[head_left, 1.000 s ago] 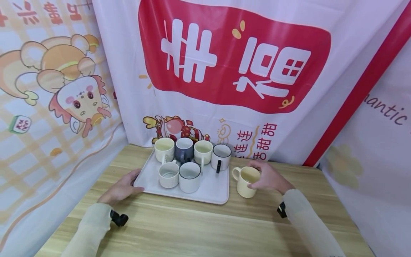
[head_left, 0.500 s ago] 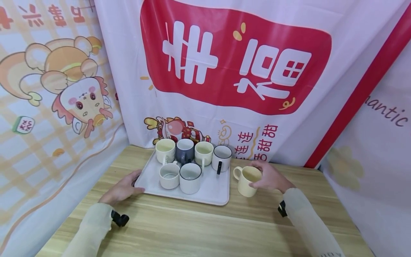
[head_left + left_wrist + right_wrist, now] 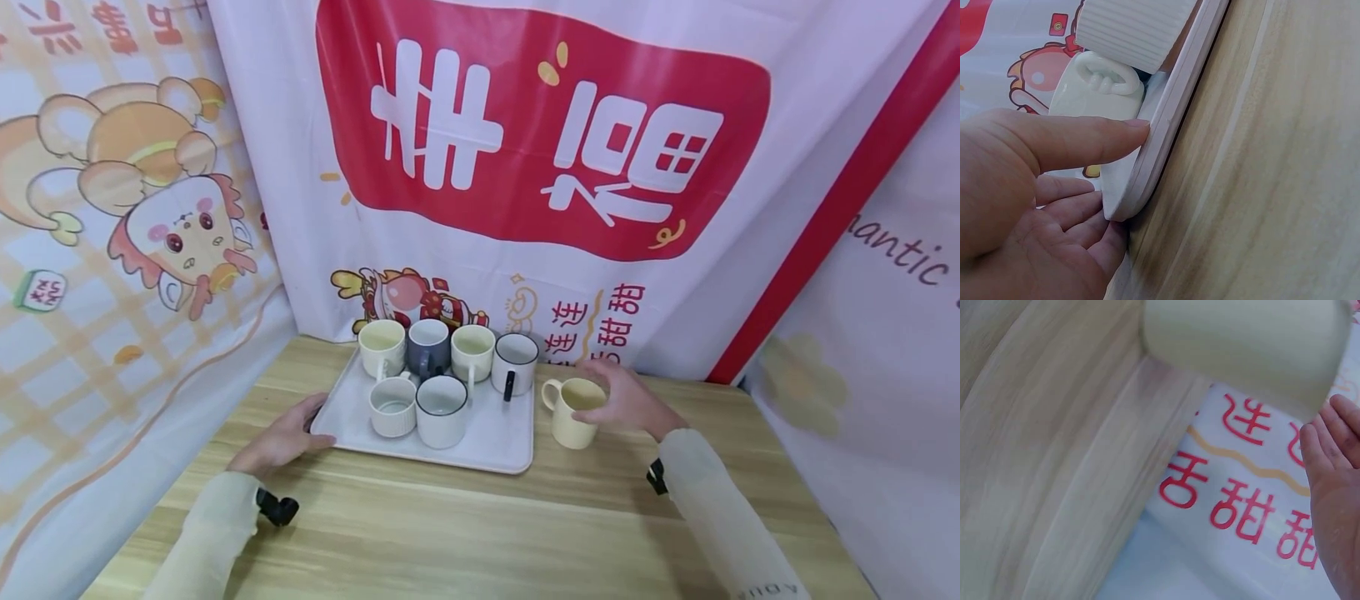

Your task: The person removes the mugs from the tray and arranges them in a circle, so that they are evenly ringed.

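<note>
My left hand grips the near left corner of a white tray; the left wrist view shows the thumb along its rim and the fingers around the corner. A plain yellow mug stands upright on the table just right of the tray, handle toward it. My right hand is at its right side, thumb near the rim, the other fingers extended behind and above it. In the right wrist view those straight fingers lie beside the mug, with a gap showing.
Standing on the tray are several mugs: a dark blue mug, a black-rimmed white mug and a ribbed white cup among them. A printed curtain hangs directly behind. Wooden tabletop extends in front.
My right hand's fingers have spread and lifted from the yellow mug's rim. The mug sits slightly farther back. My left hand keeps its place on the tray.
</note>
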A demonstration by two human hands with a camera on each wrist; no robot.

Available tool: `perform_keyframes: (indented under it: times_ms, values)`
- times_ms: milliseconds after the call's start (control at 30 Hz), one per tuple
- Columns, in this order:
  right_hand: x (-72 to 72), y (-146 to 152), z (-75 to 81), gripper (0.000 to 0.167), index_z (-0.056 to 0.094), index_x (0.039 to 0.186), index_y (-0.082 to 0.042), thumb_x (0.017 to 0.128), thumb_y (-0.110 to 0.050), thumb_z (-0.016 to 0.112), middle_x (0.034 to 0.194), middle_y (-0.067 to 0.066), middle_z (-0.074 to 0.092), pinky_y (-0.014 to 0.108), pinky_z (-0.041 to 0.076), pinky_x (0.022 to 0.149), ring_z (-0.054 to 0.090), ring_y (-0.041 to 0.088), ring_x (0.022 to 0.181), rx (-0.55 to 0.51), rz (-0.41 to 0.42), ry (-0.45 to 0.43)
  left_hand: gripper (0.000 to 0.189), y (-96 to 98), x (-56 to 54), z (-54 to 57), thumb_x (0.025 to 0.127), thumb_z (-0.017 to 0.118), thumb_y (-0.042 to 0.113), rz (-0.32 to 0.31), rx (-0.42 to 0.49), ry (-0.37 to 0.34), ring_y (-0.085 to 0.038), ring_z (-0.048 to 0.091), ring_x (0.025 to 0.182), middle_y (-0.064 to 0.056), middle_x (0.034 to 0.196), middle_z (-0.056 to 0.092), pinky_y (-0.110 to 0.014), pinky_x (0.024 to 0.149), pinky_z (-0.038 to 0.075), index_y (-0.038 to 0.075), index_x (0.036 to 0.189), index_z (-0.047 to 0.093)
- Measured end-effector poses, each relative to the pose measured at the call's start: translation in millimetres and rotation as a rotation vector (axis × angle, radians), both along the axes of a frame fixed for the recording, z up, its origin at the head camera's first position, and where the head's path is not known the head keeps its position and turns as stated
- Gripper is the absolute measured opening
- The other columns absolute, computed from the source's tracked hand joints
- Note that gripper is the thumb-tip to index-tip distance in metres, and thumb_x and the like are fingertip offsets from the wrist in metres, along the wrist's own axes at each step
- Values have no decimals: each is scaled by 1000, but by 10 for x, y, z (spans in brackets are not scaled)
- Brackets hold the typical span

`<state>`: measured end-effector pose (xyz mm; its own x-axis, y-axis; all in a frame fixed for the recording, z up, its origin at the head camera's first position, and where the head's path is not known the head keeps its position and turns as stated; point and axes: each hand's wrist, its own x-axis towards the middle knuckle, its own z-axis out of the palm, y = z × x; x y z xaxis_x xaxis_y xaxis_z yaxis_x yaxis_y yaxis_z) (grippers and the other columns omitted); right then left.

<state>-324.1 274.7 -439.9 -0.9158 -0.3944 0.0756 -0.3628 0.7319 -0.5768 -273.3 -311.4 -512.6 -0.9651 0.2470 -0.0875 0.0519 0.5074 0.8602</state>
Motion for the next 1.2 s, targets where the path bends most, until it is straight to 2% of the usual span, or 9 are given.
perform_keyframes:
  times_ms: [167, 333, 467, 667, 900, 1133, 1200]
  values:
    - [51, -221, 200, 94, 50, 156, -16, 79, -51, 91, 160, 9, 54, 69, 42, 120, 49, 37, 149, 40, 5, 20, 91, -22, -9, 17, 97, 74, 9, 12, -20, -8, -56, 14, 159, -37, 171, 14, -68, 130, 18, -12, 163, 15]
    - [102, -494, 301, 94, 52, 156, -20, 77, -54, 91, 159, 6, 55, 66, 40, 123, 47, 33, 150, 58, 38, 52, 92, -26, -9, 20, 96, 74, 9, 15, -40, -16, -57, 14, 158, -38, 170, 13, -68, 130, 18, -13, 163, 14]
    - [141, -721, 341, 96, 52, 155, -17, 76, -55, 91, 159, 6, 55, 61, 42, 124, 51, 31, 148, 57, 69, 73, 92, -30, -4, 19, 96, 74, 8, 14, -46, -15, -57, 14, 158, -38, 170, 13, -68, 130, 19, -13, 163, 14]
    - [142, -1043, 295, 95, 54, 154, -13, 78, -57, 89, 154, 7, 60, 56, 46, 122, 57, 29, 141, 40, 132, 106, 91, -37, -13, 16, 97, 74, 9, 14, -47, -5, -57, 16, 158, -38, 170, 15, -68, 130, 20, -12, 163, 16]
    - [190, -1425, 228, 93, 56, 153, -15, 77, -57, 89, 153, 6, 60, 54, 43, 125, 53, 28, 145, 35, 138, 108, 91, -17, -14, 28, 96, 74, 8, 4, -33, 5, -57, 17, 158, -38, 170, 17, -68, 130, 21, -12, 163, 16]
    - [188, -1723, 83, 92, 58, 149, -11, 76, -57, 90, 147, 7, 64, 49, 49, 119, 60, 26, 137, 21, 164, 173, 90, -6, -3, 32, 96, 74, 8, -1, -41, 5, -57, 18, 157, -39, 169, 18, -69, 129, 21, -13, 163, 16]
    - [190, -1792, 41, 91, 58, 148, -9, 76, -55, 90, 147, 9, 64, 49, 49, 120, 60, 27, 136, -13, 177, 158, 90, -10, -3, 24, 96, 74, 7, 2, -38, 4, -57, 17, 158, -38, 169, 17, -68, 130, 20, -13, 163, 16]
